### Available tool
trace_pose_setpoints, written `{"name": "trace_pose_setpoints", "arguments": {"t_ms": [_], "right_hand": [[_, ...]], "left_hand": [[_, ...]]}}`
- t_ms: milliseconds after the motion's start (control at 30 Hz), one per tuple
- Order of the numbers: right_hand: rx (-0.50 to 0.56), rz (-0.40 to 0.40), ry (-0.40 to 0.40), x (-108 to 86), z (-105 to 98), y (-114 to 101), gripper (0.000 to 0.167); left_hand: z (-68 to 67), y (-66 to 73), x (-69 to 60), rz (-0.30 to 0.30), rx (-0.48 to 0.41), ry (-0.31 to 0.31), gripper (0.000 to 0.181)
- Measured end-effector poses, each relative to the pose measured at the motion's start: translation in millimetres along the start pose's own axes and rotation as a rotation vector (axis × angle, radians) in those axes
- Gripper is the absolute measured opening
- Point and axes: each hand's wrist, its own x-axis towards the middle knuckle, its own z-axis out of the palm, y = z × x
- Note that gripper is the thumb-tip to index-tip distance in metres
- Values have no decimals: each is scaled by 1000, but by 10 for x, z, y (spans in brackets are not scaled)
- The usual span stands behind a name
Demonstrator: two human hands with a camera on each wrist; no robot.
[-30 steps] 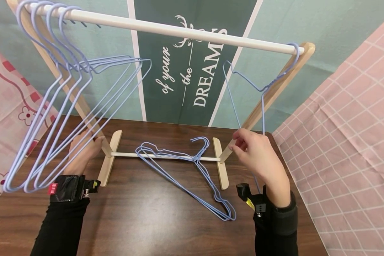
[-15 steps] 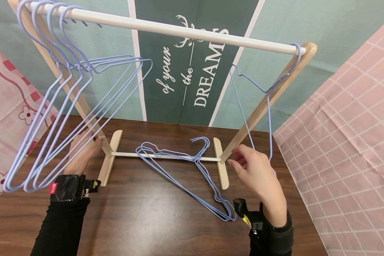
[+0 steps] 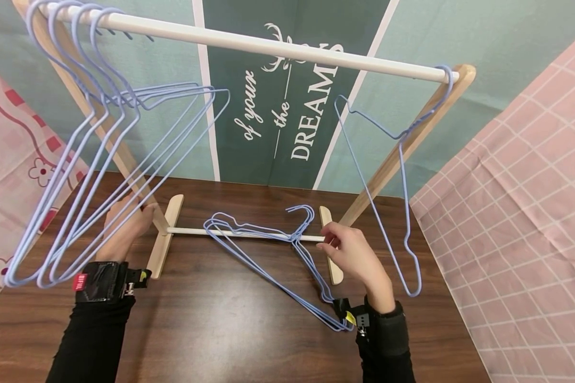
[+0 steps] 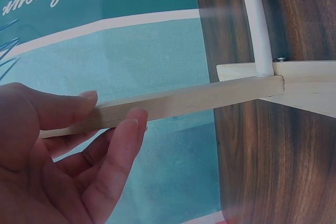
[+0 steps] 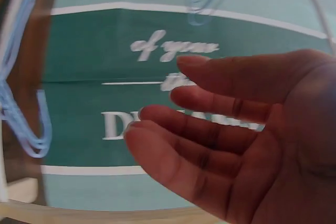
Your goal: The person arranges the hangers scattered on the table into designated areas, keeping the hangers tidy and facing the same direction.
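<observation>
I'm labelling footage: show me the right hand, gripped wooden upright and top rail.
Right hand [image 3: 356, 257]: head view, its back.
Wooden upright [image 4: 184, 100]: left wrist view, bare stretch.
Top rail [image 3: 249, 43]: head view, middle.

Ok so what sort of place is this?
Possibly an indoor tabletop filming setup: a dark brown wood-grain table bears a white-railed wooden clothes rack, and a green backdrop with white lettering hangs behind.

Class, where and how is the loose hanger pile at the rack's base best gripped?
Probably pinched at its neck, below the hooks, coming from above and the person's right: it narrows there, and the free right hand is close.
</observation>
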Motion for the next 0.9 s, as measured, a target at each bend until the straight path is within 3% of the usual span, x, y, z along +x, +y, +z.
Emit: {"name": "trace_pose_setpoints", "arguments": {"t_ms": [300, 467, 900], "right_hand": [[38, 11, -82, 202, 318, 304, 10], [99, 54, -120, 274, 459, 429, 9], [82, 110, -134, 397, 787, 635, 11]], "left_hand": [[5, 18, 12, -46, -12, 5, 31], [1, 18, 7, -37, -21, 21, 30], [1, 12, 6, -25, -2, -12, 34]]}}
